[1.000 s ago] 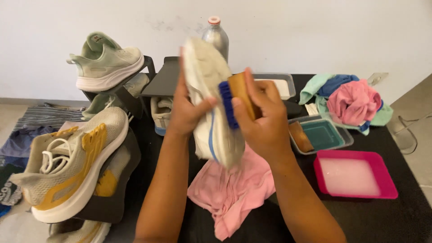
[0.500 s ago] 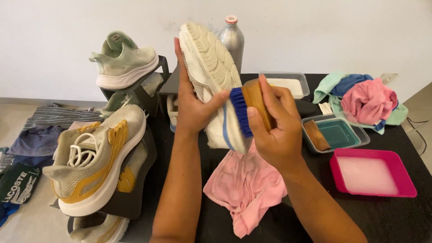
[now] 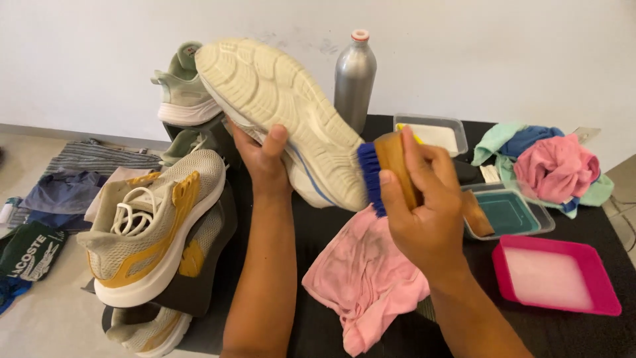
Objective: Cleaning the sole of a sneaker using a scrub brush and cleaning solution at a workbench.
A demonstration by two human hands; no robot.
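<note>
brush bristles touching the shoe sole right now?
Yes: the right hand presses the brush so its blue bristles meet the edge of the shoe held by the left hand.

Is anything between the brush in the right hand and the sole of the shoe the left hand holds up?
Nothing visible. The brush in the right hand has its blue bristles against the heel end of the shoe, which the left hand grips mid-sole. The pink cloth lies below, clear of both.

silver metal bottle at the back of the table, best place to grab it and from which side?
Grip the tall silver metal bottle round its straight cylindrical body, below the tapering shoulder. It stands upright, so wrap the fingers round it horizontally. Come from its right, probably: the held cream-soled shoe crowds its left.
</note>
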